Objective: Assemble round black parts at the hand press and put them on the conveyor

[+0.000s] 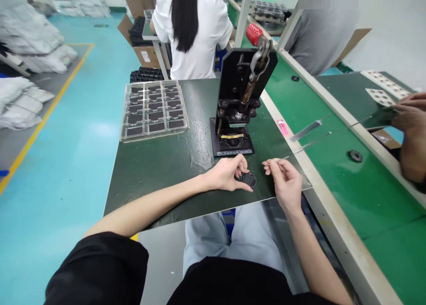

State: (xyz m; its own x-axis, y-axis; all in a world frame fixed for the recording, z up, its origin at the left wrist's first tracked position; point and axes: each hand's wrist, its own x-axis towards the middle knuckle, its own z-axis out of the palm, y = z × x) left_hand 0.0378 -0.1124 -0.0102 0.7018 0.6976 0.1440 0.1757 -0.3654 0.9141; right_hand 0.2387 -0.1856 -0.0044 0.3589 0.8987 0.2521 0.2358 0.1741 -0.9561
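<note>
At ten o'clock on the dark counter, a clear plastic tray held rows of flat black pieces, one per compartment. At twelve o'clock stood a black hand press. At six o'clock, the left hand had its fingers curled onto a round black disc, while the right hand pinched a thin metal strip, fingers together.

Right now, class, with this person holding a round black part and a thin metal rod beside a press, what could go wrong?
The round black part in the left hand could slip and roll across the dark mat. The thin metal rod in the right hand could poke the left hand. Fingers near the press might get pinched if it is worked.
</note>
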